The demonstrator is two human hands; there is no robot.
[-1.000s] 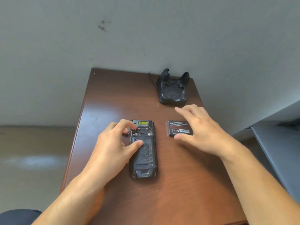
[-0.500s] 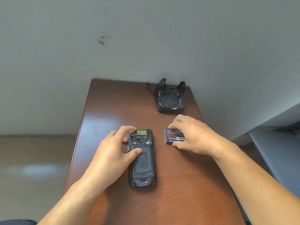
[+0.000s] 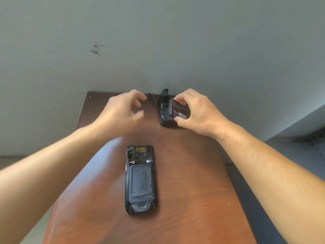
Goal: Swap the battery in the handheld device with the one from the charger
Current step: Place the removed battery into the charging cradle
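The black handheld device [image 3: 140, 179] lies face down in the middle of the brown table [image 3: 190, 199], its back cover on. At the far edge stands the black charger cradle [image 3: 164, 111]. My right hand [image 3: 197, 111] holds a black battery [image 3: 179, 109] with a red label just over the cradle, gripped between thumb and fingers. My left hand [image 3: 123, 111] hovers to the left of the cradle, fingers curled and apart, holding nothing. The cradle's right side is hidden behind the battery and my hand.
A thin black cable [image 3: 152, 101] runs from the cradle's left side toward the grey wall [image 3: 158, 41] behind the table. A dark grey surface [image 3: 299, 152] sits lower to the right of the table.
My right hand picked the battery up off the table and carried it to the charger cradle. My left hand let go of the device and moved forward beside the cradle.
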